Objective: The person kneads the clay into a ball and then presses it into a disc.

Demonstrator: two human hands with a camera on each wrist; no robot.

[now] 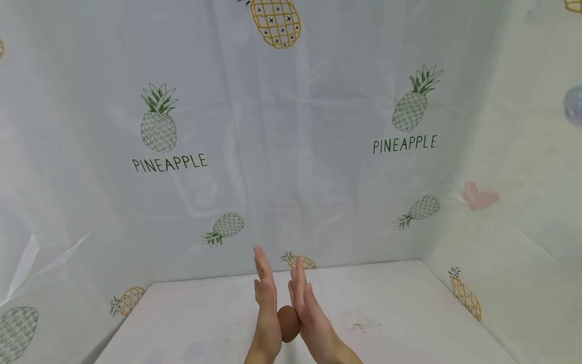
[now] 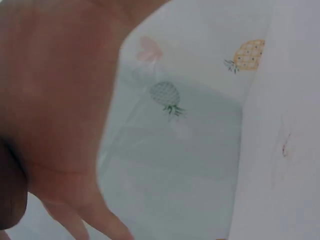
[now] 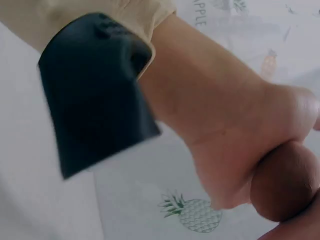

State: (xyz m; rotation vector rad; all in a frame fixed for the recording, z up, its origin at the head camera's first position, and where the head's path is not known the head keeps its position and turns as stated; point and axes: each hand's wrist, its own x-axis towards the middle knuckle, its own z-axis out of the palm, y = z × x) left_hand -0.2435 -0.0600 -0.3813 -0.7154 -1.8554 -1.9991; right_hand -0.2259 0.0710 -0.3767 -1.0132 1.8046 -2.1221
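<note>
Ball (image 1: pixel 288 324) held between left hand (image 1: pixel 267 306) and right hand (image 1: pixel 308 314), near side, middle, over white table (image 1: pixel 386 298); fingers on both straight and released, pointing far.

A flat, pale white desk (image 1: pixel 400 298) is bounded by a nearly straight back edge and by sides that spread toward the viewer; its near edge is cut off in the head view. Right of centre, its top is marked by a thin, reddish-brown smudge (image 1: pixel 361 326) — also caught from the left wrist — and, at near left, by faint, bluish, rounded patches (image 1: pixel 195 350).
</note>
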